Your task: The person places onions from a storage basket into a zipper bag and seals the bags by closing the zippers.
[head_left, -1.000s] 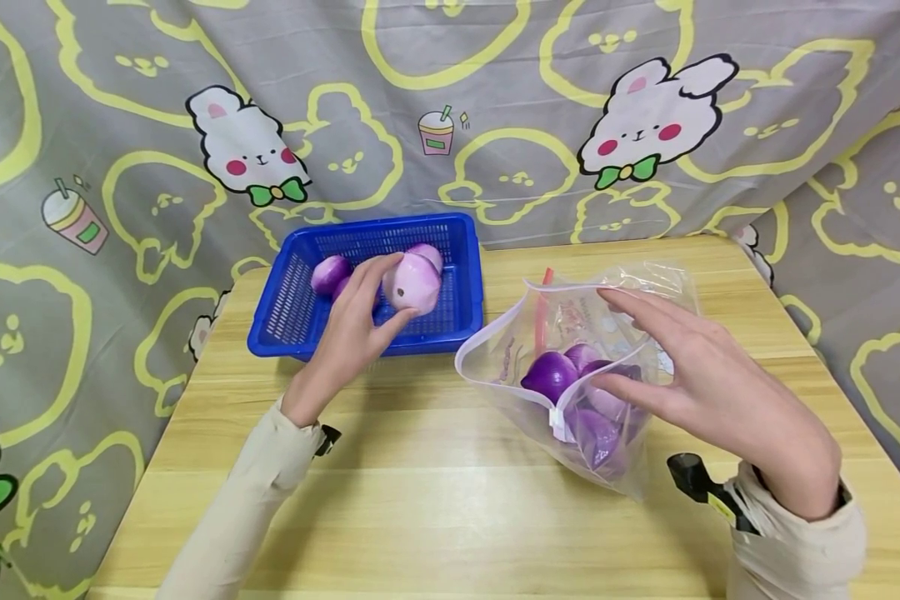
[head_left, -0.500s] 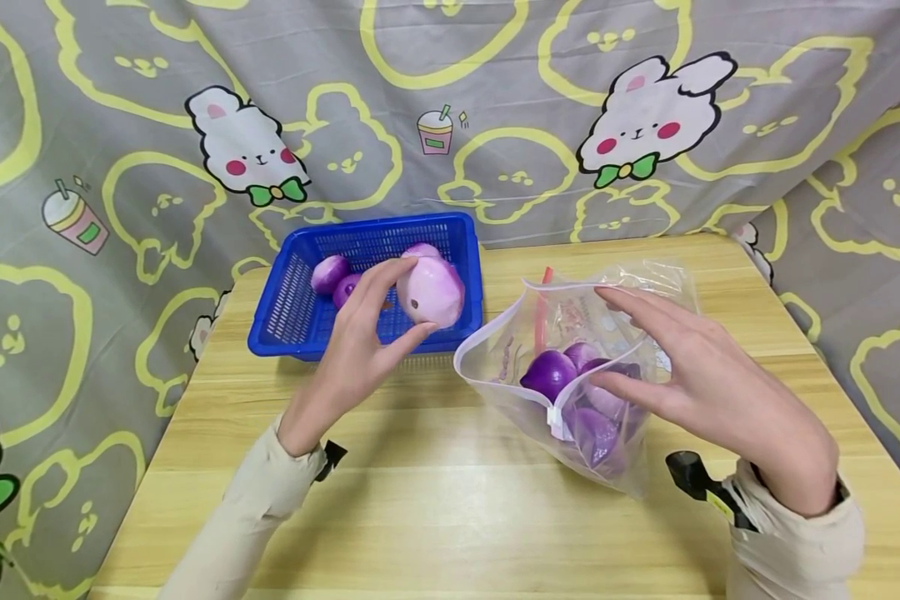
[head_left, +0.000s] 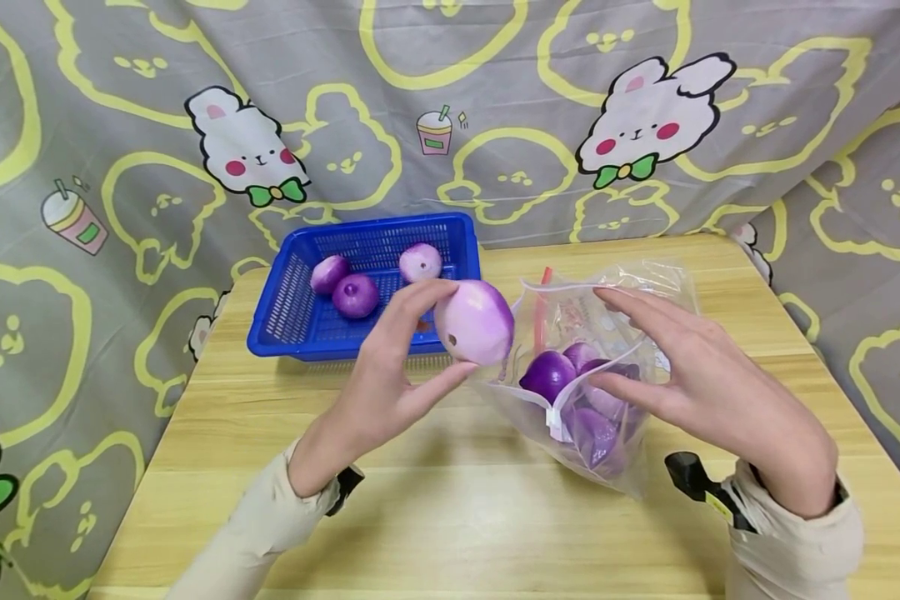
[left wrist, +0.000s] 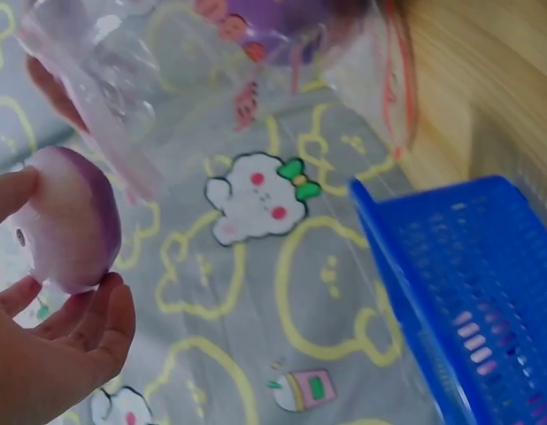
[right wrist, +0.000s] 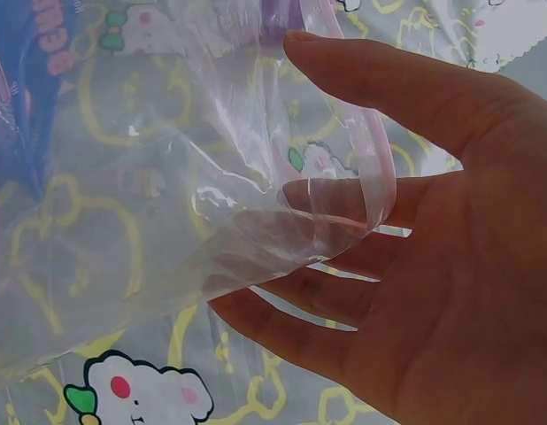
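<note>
Onion [head_left: 477, 323] pinched in the left hand [head_left: 378, 383] has moved nearer the bag [head_left: 570, 321] the spread right hand [head_left: 708, 375] touches.

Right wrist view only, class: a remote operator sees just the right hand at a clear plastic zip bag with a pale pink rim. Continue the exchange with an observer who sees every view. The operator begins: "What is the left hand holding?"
Observer: The left hand pinches a round, pink-and-purple onion between thumb and fingers.
Operator: Is that one inside the bag?
Observer: No, the left wrist view shows it outside the bag.
Operator: Are any others elsewhere on the table?
Observer: Yes, the head view shows three purple-and-white onions in a blue rectangular plastic basket.
</note>
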`<state>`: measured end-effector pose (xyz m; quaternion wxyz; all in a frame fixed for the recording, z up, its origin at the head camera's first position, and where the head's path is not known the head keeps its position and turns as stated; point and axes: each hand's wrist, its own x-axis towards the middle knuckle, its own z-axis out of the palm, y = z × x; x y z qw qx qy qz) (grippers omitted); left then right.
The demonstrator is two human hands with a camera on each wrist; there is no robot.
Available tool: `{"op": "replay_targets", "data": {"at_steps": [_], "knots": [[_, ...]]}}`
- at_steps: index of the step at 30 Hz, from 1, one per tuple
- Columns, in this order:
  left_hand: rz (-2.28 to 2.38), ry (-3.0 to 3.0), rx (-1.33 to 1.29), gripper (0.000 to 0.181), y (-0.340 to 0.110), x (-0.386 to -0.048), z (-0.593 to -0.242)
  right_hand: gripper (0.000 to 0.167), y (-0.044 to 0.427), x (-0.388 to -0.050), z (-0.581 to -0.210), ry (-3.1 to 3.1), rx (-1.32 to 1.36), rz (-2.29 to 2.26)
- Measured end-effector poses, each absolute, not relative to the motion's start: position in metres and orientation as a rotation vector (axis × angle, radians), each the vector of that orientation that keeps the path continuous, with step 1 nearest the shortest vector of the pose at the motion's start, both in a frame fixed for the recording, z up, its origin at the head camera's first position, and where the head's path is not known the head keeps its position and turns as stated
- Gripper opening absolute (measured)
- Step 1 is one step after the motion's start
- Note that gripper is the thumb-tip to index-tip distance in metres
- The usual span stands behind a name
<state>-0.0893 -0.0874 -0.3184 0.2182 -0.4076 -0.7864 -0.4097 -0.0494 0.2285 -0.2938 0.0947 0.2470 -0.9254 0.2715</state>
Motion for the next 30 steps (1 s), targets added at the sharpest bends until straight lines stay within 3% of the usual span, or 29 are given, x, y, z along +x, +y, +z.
{"op": "replay_targets", "data": {"at_steps": [12,30], "knots": [[-0.939,-2.252,-1.258,0.069,-0.062,-0.076,-0.317,0.081,0.224,-0.049,-0.293,-2.695,0.805,0.781],[-0.854,-2.372,-1.310,0.068,-0.062,-0.076,-0.324,0.081,0.222,-0.044,-0.291,-2.723,0.784,0.811]]}}
